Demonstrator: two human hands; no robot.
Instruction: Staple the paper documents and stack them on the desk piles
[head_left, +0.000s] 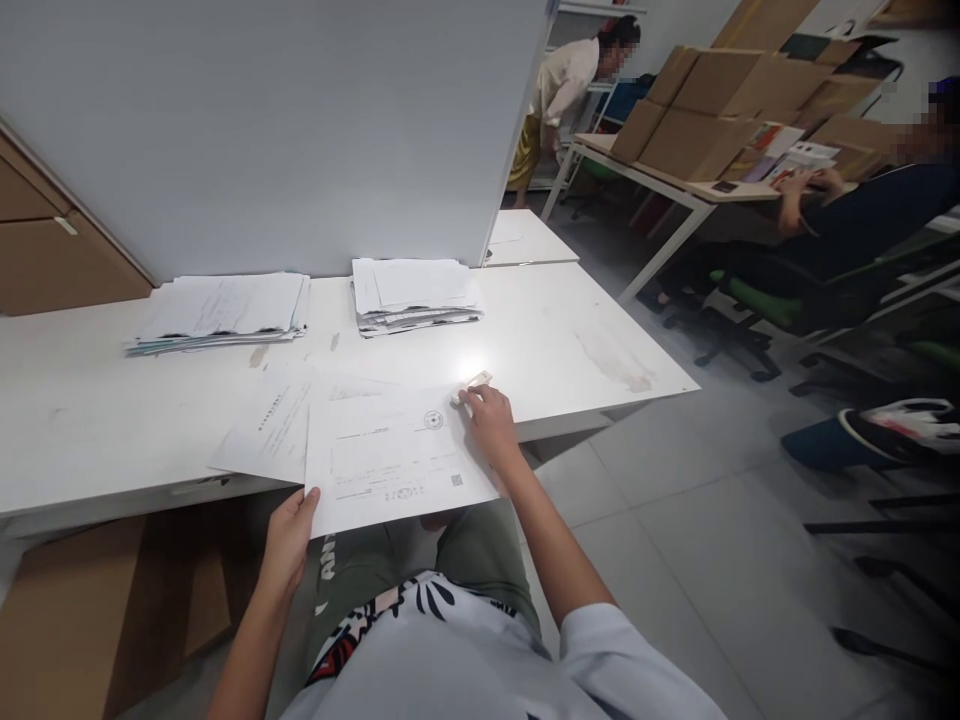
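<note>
Head view: sheet (pixel 390 455) lies flat at desk (pixel 90 420) near edge, long axis left-right, overhanging toward the lap. Left hand (pixel 289 545) pinches its near-left corner; right hand (pixel 489 420), fingers curled, touches small white stamp (pixel 471 385) at the far-right corner, nearer it than the left

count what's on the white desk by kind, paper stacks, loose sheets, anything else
paper stacks: 2, left stack and right stack
loose sheets: 2, front sheet and side sheet
small white object: 1
total: 5

Bare forearms, short pale-blue sleeves — olive-green trousers, a black-and-red patterned white shirt front.
</note>
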